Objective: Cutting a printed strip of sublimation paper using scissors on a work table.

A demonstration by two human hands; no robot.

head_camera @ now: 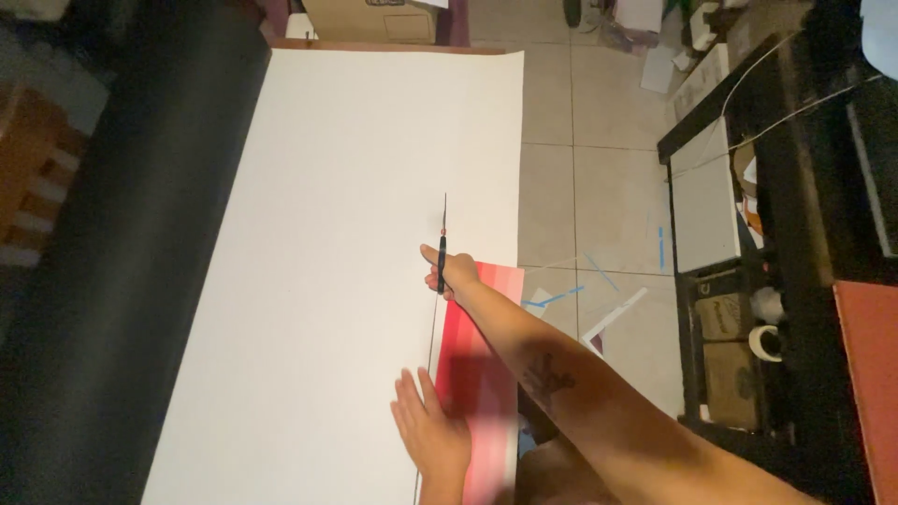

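A large white sheet (346, 234) covers the table. Along its right side runs a thin dark cut line (444, 210). My right hand (456, 274) reaches forward and grips a slim dark craft knife (441, 262) with its tip on that line. My left hand (430, 430) lies flat, fingers together, pressing the white sheet just left of the line near the front edge. A red and pink striped sheet (482, 374) shows to the right of the line, partly under my right forearm.
A dark surface (122, 281) borders the sheet on the left. Tiled floor (599, 187) with paper scraps and blue tape marks lies to the right. Dark shelving (748, 309) holds boxes and a tape roll. A cardboard box (374, 19) stands at the far end.
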